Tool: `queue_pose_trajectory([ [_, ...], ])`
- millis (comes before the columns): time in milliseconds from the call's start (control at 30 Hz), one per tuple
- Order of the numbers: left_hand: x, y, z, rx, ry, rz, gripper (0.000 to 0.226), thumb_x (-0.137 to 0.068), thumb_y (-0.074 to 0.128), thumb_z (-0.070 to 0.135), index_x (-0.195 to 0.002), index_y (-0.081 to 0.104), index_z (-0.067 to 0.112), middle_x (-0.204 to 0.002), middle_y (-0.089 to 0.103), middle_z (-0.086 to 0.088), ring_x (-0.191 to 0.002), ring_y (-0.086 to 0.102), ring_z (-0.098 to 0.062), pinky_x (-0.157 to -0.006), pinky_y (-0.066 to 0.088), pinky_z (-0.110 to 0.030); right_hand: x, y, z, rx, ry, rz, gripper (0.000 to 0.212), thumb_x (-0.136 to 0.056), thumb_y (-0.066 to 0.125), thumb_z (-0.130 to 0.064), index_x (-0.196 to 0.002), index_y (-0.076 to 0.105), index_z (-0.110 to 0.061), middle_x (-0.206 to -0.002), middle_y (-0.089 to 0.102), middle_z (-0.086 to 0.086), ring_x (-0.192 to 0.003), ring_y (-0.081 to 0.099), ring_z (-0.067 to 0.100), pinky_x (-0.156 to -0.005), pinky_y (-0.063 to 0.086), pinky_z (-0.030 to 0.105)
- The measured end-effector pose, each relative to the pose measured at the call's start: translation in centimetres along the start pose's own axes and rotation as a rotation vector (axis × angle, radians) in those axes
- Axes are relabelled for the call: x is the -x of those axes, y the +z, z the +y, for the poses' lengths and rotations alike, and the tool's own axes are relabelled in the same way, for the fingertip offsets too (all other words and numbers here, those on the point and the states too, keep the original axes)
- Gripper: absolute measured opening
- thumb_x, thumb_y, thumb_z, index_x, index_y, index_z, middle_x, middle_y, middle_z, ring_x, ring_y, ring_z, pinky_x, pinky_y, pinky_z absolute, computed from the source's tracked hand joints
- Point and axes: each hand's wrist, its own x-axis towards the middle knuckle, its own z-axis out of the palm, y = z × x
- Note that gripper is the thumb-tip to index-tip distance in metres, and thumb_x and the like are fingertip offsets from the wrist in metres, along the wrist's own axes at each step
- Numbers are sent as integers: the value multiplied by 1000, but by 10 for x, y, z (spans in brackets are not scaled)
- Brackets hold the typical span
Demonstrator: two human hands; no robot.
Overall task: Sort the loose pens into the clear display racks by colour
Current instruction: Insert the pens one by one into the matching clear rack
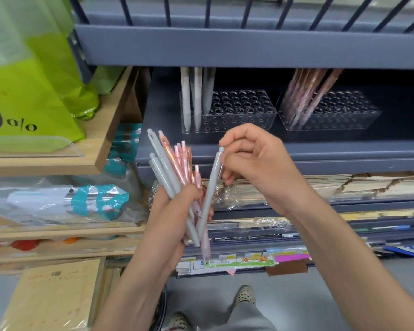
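Note:
My left hand [175,211] grips a bunch of loose pens [171,168], several grey and several pink, fanned upward. My right hand [251,161] pinches the top of one grey pen [209,194] whose lower part still lies in the bunch. On the dark shelf behind stand two clear display racks. The left rack [244,111] holds three grey-white pens [196,96] at its left end. The right rack [339,113] holds several pink-brown pens [306,96] leaning at its left end.
A grey metal shelf edge [249,46] overhangs the racks. Green bags [34,80] sit on a wooden shelf at left. Lower shelves hold wrapped stationery [368,185] and paper pads [58,295]. My shoes [245,295] show on the floor.

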Motion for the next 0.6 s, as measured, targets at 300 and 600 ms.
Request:
queue_pose_trajectory([
  [300,3,4,1,-7,60,78,12,-89,60,4,-92,57,15,-70,56,-9,-58,63,-20,-47,52,-30,14,3,3,91,192,-93,13,-84,74,-13,-92,73,-3,-75,67,16,-63,59,16,-61,52,27],
  [600,-5,-9,1,104,117,104,20,-77,61,5,-94,51,10,-59,56,-1,-53,54,-15,-46,47,-29,10,-9,-10,-30,-126,244,12,-106,38,-22,-98,44,-16,-79,71,17,-64,69,29,-58,57,32],
])
